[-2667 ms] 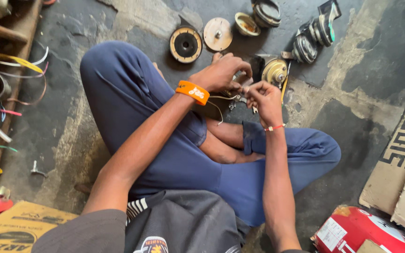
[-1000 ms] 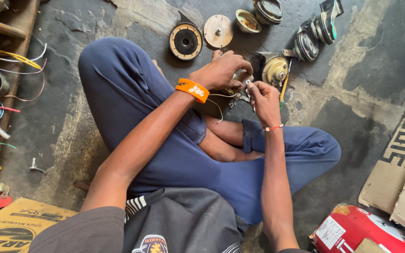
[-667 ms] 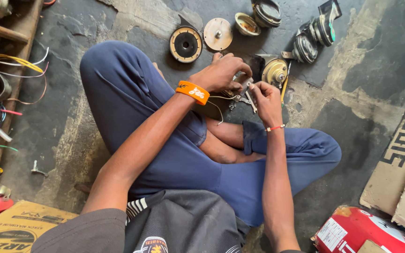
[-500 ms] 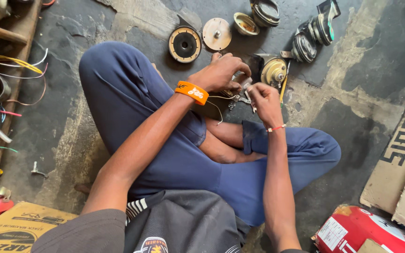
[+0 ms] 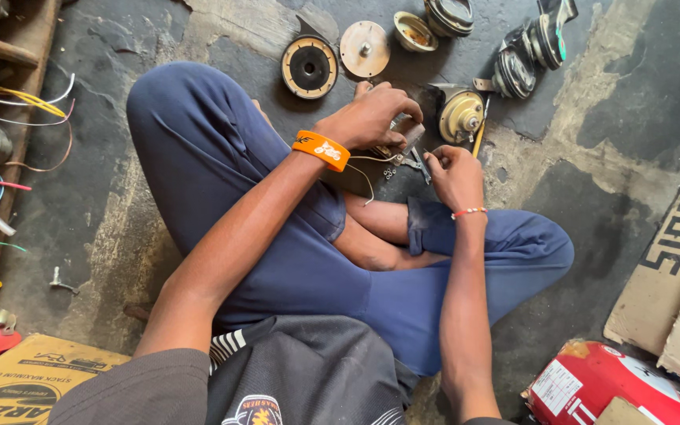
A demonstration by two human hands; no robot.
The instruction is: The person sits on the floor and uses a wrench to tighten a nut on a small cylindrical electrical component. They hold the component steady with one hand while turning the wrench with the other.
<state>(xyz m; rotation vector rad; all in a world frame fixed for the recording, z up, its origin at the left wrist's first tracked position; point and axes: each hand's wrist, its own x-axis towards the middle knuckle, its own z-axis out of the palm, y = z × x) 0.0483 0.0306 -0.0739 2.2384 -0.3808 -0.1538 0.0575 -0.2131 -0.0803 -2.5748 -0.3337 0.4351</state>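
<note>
I sit cross-legged on a stained concrete floor in blue trousers. My left hand [image 5: 373,115], with an orange wristband, is closed over a small dark part [image 5: 403,138] that has thin pale wires [image 5: 365,169] hanging from it. My right hand [image 5: 455,175], with a beaded bracelet, grips small metal pliers [image 5: 419,162] whose tip reaches the part under my left fingers. Both hands hover just above my crossed shins. The part is mostly hidden by my left hand.
Round motor parts lie ahead: a black disc [image 5: 309,66], a tan plate [image 5: 364,49], a brass-coloured housing [image 5: 461,116], and several more to the right [image 5: 527,57]. Loose wires [image 5: 29,106] lie left, a cardboard box [image 5: 17,386] near left, a red cylinder [image 5: 607,386] near right.
My right hand has shifted slightly down and right with the pliers; my left hand stays closed on the part. The view has barely moved.
</note>
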